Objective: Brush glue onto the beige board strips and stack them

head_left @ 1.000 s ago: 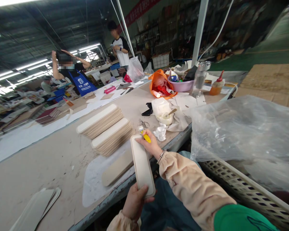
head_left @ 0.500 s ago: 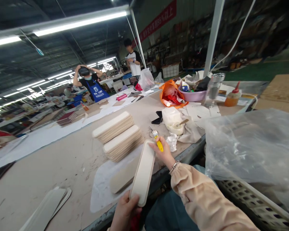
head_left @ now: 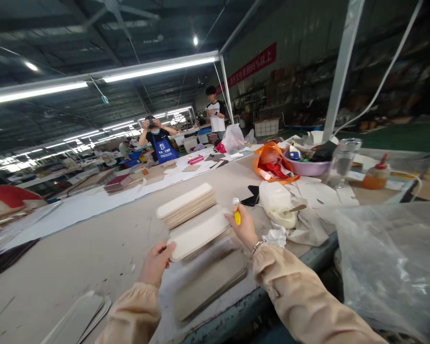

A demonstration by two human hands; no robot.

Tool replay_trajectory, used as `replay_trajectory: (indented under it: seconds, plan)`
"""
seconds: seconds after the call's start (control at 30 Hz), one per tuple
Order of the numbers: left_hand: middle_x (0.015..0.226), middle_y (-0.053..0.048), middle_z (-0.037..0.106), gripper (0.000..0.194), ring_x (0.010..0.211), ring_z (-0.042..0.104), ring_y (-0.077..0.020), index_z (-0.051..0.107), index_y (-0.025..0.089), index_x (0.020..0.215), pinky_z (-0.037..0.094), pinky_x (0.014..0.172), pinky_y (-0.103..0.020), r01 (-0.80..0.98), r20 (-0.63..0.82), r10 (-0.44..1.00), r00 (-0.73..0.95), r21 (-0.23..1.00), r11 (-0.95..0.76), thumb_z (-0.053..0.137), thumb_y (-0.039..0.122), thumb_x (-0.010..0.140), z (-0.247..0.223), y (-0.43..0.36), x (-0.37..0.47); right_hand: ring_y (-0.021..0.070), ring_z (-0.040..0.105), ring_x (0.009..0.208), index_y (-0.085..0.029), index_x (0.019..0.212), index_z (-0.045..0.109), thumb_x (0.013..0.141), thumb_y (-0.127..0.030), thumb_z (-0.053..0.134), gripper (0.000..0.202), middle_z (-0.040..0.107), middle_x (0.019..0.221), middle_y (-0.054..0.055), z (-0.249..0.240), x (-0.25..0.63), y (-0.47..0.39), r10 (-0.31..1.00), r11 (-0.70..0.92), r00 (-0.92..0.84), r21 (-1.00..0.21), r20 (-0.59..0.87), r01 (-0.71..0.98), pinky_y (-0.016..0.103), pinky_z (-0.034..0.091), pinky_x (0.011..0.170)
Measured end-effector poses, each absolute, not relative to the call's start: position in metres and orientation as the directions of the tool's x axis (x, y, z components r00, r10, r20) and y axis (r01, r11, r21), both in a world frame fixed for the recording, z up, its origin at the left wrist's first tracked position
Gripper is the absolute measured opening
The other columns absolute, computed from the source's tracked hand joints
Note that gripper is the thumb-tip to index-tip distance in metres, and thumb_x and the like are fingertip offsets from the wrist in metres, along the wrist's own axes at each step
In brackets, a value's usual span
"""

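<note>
Closest to us on the beige counter (head_left: 118, 239), a fan of long pale strips (head_left: 80, 310) lies at the lower left, and a crumpled clear plastic sheet (head_left: 387, 258) bulges at the right. Next come flat grey-beige round-ended panels (head_left: 213, 284) on a thin white sheet (head_left: 166, 301). Just beyond them, our left hand (head_left: 156, 263) pinches the left end of a long cream round-ended panel (head_left: 198, 234), thumb on top. Our right hand (head_left: 244, 227) is closed at the other end, also gripping a small yellow-handled tool (head_left: 237, 217). The panel is held above the white sheet; we cannot tell whether it touches the pieces beneath it.

Behind it stands a neat stack of matching cream panels (head_left: 187, 205). To the right sit a crumpled white paper (head_left: 275, 236) and a whitish plastic tub (head_left: 274, 196). Farther along we see an orange plastic bag (head_left: 261, 160), a lilac plastic basin (head_left: 306, 167) and a clear glass jar (head_left: 340, 165). Beyond, a person in a blue apron (head_left: 165, 148) has both hands raised to the head.
</note>
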State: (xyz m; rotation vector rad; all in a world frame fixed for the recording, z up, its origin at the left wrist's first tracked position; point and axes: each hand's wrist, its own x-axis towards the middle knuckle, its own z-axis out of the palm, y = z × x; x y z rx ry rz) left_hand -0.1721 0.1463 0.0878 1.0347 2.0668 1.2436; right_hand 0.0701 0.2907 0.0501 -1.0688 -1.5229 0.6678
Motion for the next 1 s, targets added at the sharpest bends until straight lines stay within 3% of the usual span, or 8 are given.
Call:
replay_trajectory:
  seconds: [0.37,0.57,0.77,0.87,1.0]
  plan:
    - [0.063,-0.002,0.064,0.027,0.065,0.060,-0.0209,0.061,0.019,0.073,0.041,0.060,-0.029,0.581,0.156,0.699,-0.698,0.692,0.427,0.058,0.045,0.064,0.069,0.206,-0.213,0.0176,0.052,0.058,-0.023,0.088,0.048,0.078,-0.030,0.055,0.014,0.054,0.063,-0.001,0.044,0.018,0.342,0.905,0.378,-0.024,-0.779,0.424,0.499,0.026,0.035,0.058]
    - [0.067,-0.003,0.060,0.037,0.066,0.058,-0.0218,0.062,0.017,0.088,0.044,0.063,-0.033,0.641,0.243,0.678,-0.694,0.638,0.427,0.056,0.047,0.067,0.054,0.209,-0.215,0.0217,0.056,0.074,-0.022,0.092,0.050,0.080,-0.033,0.055,0.018,0.060,0.077,0.004,0.034,0.022,0.351,0.875,0.411,-0.048,-0.687,0.481,0.600,0.030,0.040,0.068]
    - [0.103,-0.011,0.059,0.047,0.084,0.058,-0.0200,0.058,0.014,0.106,0.050,0.075,-0.034,0.657,0.314,0.688,-0.654,0.688,0.310,0.047,0.049,0.078,0.030,0.170,-0.209,0.0235,0.056,0.095,-0.020,0.094,0.047,0.083,-0.042,0.054,0.026,0.061,0.104,0.009,0.033,0.067,0.309,0.821,0.549,-0.093,-0.733,0.564,0.402,0.036,0.042,0.084]
    - [0.108,-0.012,0.059,0.042,0.098,0.057,-0.0226,0.056,0.015,0.108,0.049,0.084,-0.037,0.730,0.386,0.773,-0.504,0.668,0.143,0.048,0.047,0.081,0.006,0.119,-0.197,0.0212,0.058,0.086,-0.021,0.091,0.049,0.082,-0.044,0.056,0.026,0.062,0.095,0.006,0.034,0.095,0.275,0.864,0.503,-0.132,-0.814,0.486,0.291,0.033,0.044,0.080]
    - [0.118,-0.012,0.057,0.038,0.112,0.052,-0.0250,0.055,0.019,0.112,0.044,0.096,-0.042,0.846,0.418,0.873,-0.251,0.532,-0.012,0.055,0.038,0.080,-0.026,0.054,-0.179,0.0164,0.053,0.066,-0.021,0.093,0.053,0.085,-0.045,0.053,0.026,0.055,0.072,0.000,0.027,0.116,0.236,0.923,0.368,-0.166,-0.922,0.347,0.120,0.028,0.044,0.063]
